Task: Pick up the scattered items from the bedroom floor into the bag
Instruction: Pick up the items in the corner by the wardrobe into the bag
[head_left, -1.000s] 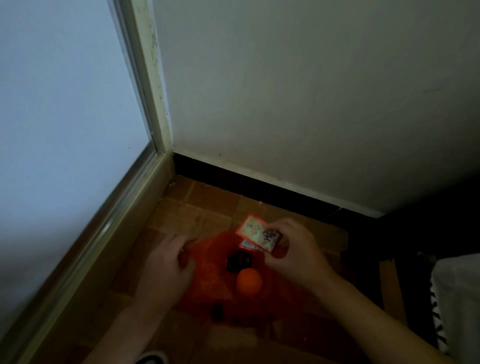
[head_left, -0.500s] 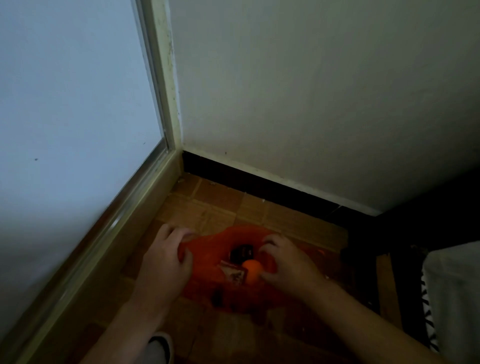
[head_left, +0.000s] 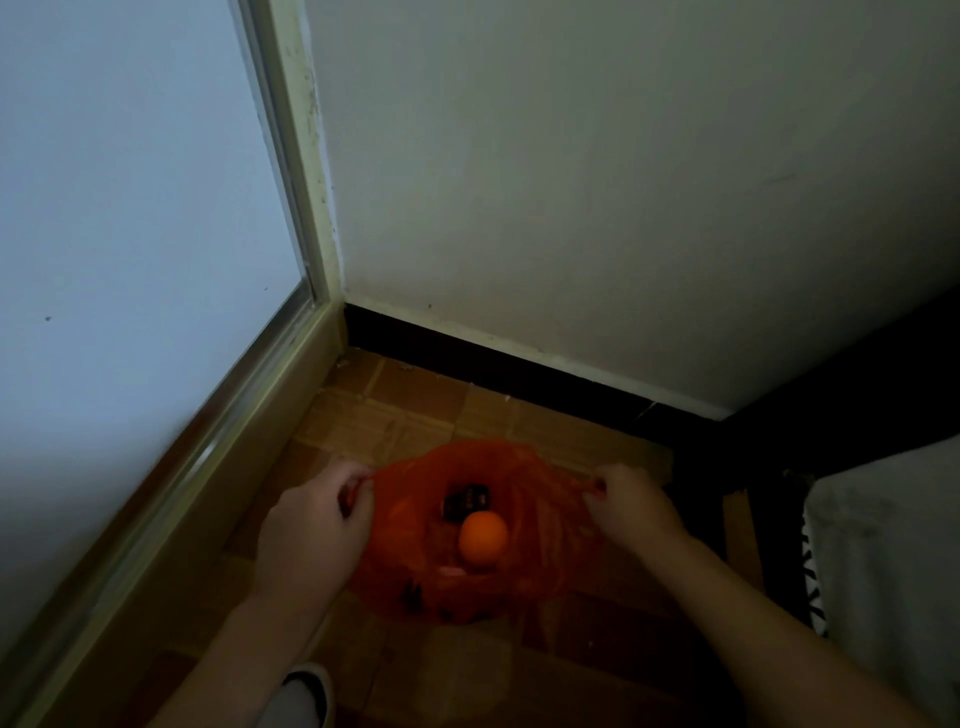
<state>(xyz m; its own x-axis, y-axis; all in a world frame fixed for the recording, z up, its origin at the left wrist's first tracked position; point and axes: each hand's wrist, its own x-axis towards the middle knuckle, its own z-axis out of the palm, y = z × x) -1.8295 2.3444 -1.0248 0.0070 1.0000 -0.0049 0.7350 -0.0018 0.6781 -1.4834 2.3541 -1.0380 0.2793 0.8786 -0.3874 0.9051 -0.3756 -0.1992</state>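
A dim corner of a home: a plain painted wall (head_left: 597, 197) with a dark skirting board (head_left: 519, 371), a brown tiled floor (head_left: 395, 410), and a frosted sliding door (head_left: 130, 234).

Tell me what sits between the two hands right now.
Head view: between the left hand and right hand hangs the open orange bag, with an orange ball and a dark box inside.

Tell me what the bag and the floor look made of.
Bag: thin orange-red plastic film, probably; it crumples and lets the things inside show through. Floor: brown squares with a wood-like grain, parquet or printed tile; the dim light leaves that open.
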